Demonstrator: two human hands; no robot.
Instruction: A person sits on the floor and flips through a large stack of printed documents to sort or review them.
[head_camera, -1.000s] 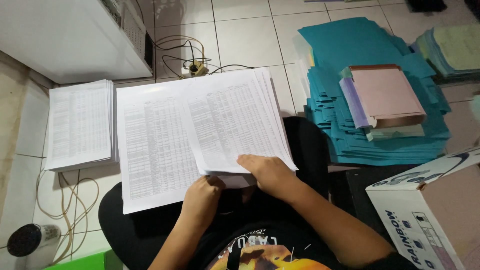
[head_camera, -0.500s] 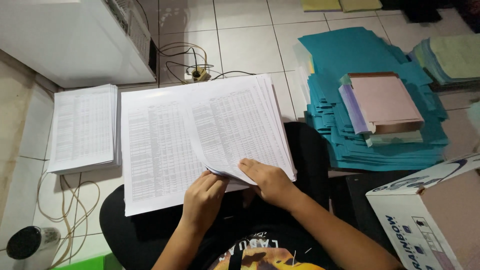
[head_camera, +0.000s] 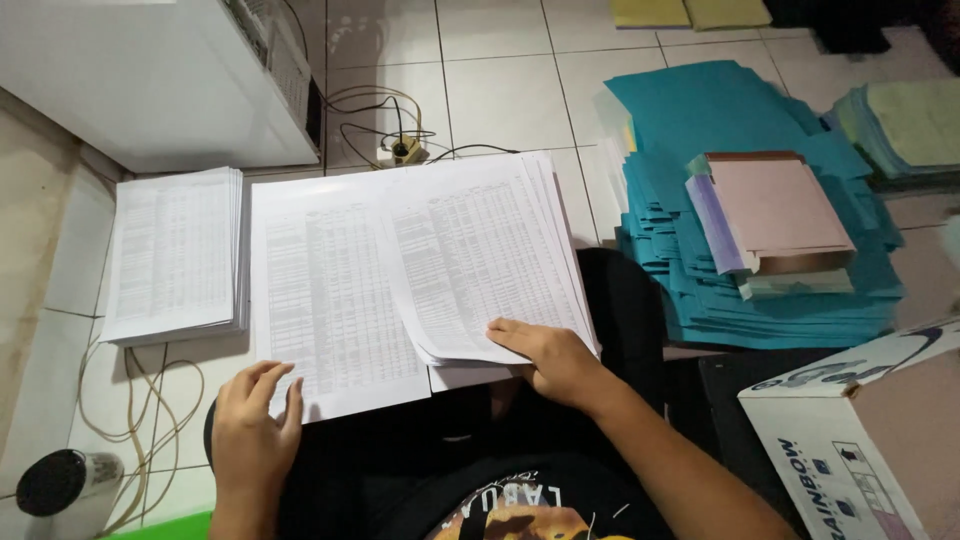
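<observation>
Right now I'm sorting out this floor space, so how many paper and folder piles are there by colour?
White printed sheet piles: 3, one at the far left, one under the left hand at, one under the right hand at
Teal folder piles: 1
Pink folder piles: 1
Pale green piles: 1
Yellow piles: 1
Total: 7

Seen from above, the person wears a black T-shirt (head_camera: 520, 505) with a printed chest graphic in orange and yellow beneath pale lettering, and dark trousers (head_camera: 620, 300) over the lap. Both forearms are bare, with no sleeves reaching them. The left hand (head_camera: 252, 440) and right hand (head_camera: 555, 360) carry no gloves, rings or watch
</observation>
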